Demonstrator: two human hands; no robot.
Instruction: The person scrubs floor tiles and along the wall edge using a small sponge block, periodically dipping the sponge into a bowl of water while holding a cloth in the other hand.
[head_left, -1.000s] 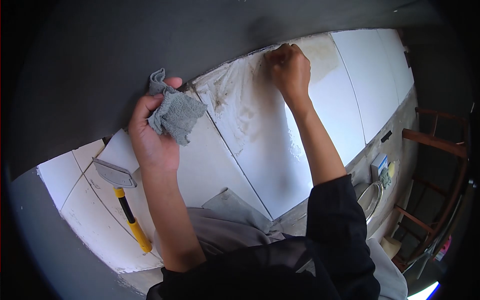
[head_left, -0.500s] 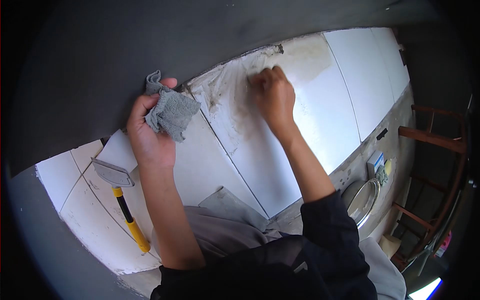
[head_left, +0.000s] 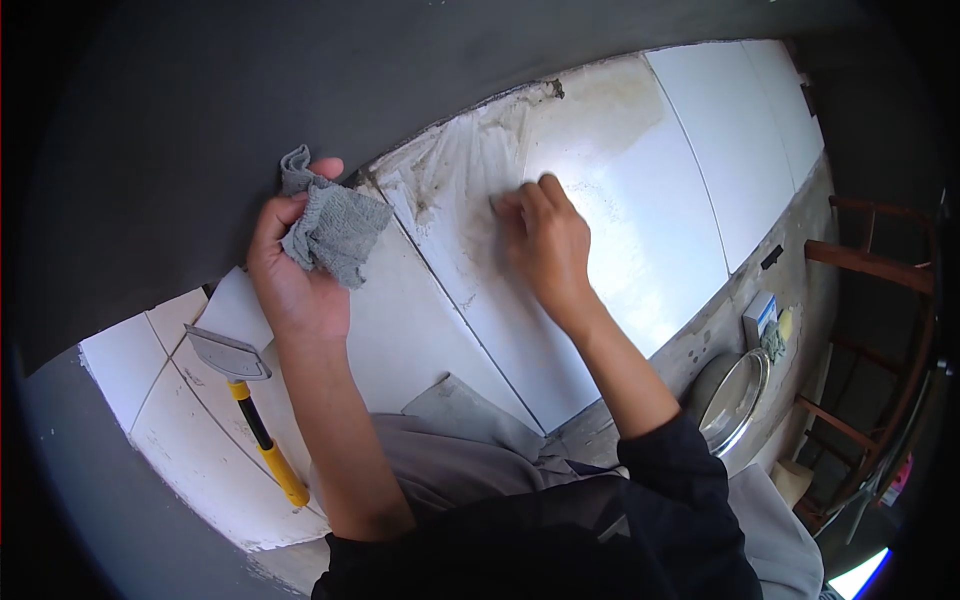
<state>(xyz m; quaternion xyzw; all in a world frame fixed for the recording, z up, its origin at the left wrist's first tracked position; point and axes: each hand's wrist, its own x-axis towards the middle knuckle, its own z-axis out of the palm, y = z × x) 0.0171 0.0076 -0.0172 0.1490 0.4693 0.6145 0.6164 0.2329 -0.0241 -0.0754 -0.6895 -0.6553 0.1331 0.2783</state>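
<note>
My left hand [head_left: 305,285] is closed around a crumpled grey cloth [head_left: 342,232], held up over the tiles near the dark wall. On the white tile [head_left: 625,220], my right hand [head_left: 548,240] is closed with the fingers bent down. A small dark edge shows at its fingertips, but I cannot make out what it is. Beside the fingers lies a patch of whitish-grey smears [head_left: 450,175], with brownish dirt along the tile's upper edge. A scraper [head_left: 230,355] with a yellow and black handle rests on the tiles left of my left forearm.
A dark wall [head_left: 220,120] borders the tiles. Near my knees lies a grey piece of cloth or sheet [head_left: 470,410]. To the right are a round metal basin [head_left: 735,400], a small blue-and-white box [head_left: 760,318] and a reddish-brown frame [head_left: 870,268].
My right hand has moved down the tile, toward my body, uncovering more of the smeared patch. My left hand still holds the cloth. The view has shifted slightly.
</note>
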